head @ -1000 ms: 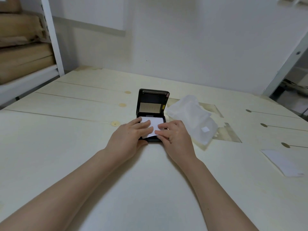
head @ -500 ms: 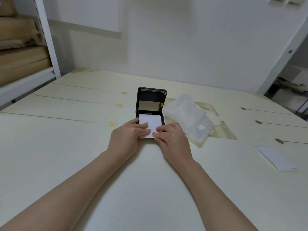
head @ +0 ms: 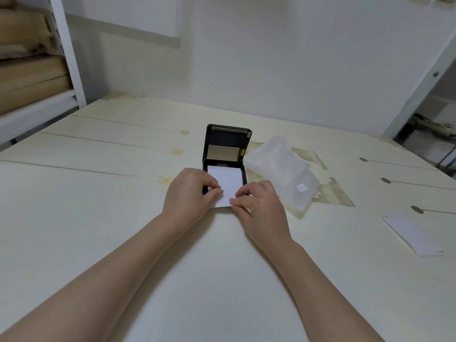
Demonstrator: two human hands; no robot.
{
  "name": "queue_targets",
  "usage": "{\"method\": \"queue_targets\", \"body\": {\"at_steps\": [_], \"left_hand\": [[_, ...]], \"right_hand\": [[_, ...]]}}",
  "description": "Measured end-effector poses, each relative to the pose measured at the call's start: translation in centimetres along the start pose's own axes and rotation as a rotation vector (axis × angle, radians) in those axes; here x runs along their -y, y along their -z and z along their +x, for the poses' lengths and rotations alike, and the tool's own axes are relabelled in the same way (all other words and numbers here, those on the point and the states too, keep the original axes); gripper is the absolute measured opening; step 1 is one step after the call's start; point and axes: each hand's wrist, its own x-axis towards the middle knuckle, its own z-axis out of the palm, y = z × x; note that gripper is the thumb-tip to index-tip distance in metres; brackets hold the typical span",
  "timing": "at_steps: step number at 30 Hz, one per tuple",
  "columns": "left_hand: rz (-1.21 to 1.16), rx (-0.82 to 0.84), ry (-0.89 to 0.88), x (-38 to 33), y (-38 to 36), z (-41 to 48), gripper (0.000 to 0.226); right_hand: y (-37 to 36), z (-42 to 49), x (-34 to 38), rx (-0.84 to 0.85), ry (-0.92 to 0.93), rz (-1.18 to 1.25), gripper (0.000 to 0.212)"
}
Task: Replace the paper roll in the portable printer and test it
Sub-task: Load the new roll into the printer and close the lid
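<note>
Printer paper (head: 227, 186), a white sheet drawn toward the person from the open black portable printer (head: 225, 156), lies over the printer's near edge and onto the pale wooden worktop (head: 98, 218). Two bare forearms reach in from the near edge of the worktop. The left hand (head: 190, 193) pinches the sheet's left edge, thumb and forefinger closed on the paper. The right hand (head: 261, 206) grips the near right corner, its fingers (head: 240, 201) pressed together on the sheet. Both hands rest on the worktop just in front of the printer, nearly touching one another across the paper's near edge.

Behind the hands, the printer sits at the middle of the worktop with its lid (head: 228, 144) standing upright, a roller bar along the top edge and a tan panel on its inner face. The paper runs back into the open compartment below the lid.

Just beside the printer on the right lies a crumpled translucent white bag (head: 283, 169) bearing a small white label. Well apart, near the worktop's right edge, a separate white slip (head: 414, 235) lies flat. Round wood plugs dot the boards on either side.

Farther back, a white wall closes the scene. On the left, a white metal shelf (head: 37, 107) holds stacked brown cardboard (head: 29, 77).
</note>
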Motion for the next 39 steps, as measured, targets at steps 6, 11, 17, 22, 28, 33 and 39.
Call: {"method": "queue_targets", "body": {"at_steps": [6,11,17,22,28,33,39], "left_hand": [[-0.172,0.041,0.095,0.9,-0.2,0.2,0.047],[-0.226,0.139,0.149,1.2,0.3,0.6,0.059],[-0.189,0.171,0.153,1.2,0.7,1.0,0.051],[-0.111,0.175,0.119,1.1,0.7,1.1,0.042],[-0.124,0.096,0.087,1.1,0.2,0.8,0.061],[0.009,-0.025,0.093,1.1,0.2,0.9,0.112],[0.174,-0.111,0.060,0.8,0.0,0.7,0.130]], "right_hand": [[0.1,-0.1,0.0,0.031,-0.009,0.031,0.006],[0.6,0.1,-0.1,0.126,-0.017,0.069,0.015],[1.3,3.4,0.2,-0.113,-0.252,0.225,0.017],[1.1,8.9,-0.8,-0.105,-0.401,0.378,0.049],[1.3,10.4,-0.6,0.024,-0.435,0.562,0.036],[1.2,8.5,-0.6,-0.084,-0.492,0.673,0.018],[2.2,5.9,-0.5,0.005,-0.527,0.787,0.018]]}}
